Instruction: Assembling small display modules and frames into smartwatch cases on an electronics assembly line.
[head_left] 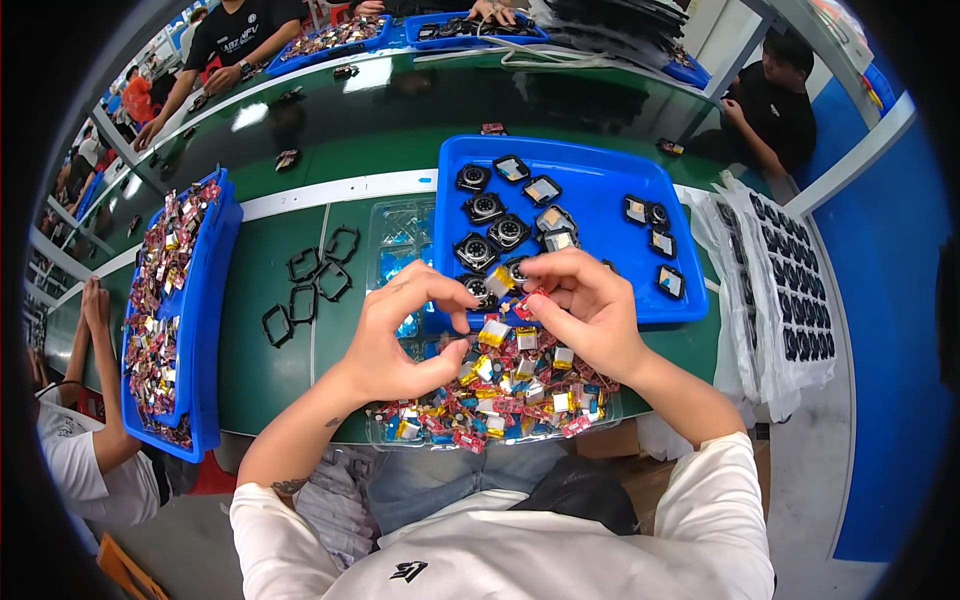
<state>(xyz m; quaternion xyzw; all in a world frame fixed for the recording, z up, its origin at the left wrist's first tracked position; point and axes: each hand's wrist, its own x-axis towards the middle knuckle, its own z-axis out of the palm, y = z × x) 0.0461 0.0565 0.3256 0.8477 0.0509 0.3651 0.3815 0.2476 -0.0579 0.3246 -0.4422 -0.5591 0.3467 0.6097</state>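
My right hand [585, 305] pinches a small red circuit board [528, 304] between thumb and fingers, and a silver-and-yellow battery cell [499, 281] sits beside its fingertips. Facing it, my left hand [405, 330] is open, thumb and forefinger curved apart with nothing seen between them. Below both hands lies a heap of red boards with battery cells [510, 390] in a clear plastic tray [612, 405]. Just beyond, a blue tray [600, 170] holds several black watch-like casings [508, 231], some round-faced, some with pale inner faces. My hands partly cover its near edge.
Several black square frames [303, 303] lie on the green table [262, 378] at left, near a blue bin [208, 390] full of boards. At right, a white sheet holds rows of black parts [795, 290]. A green conveyor [390, 120] runs across, with co-workers along it.
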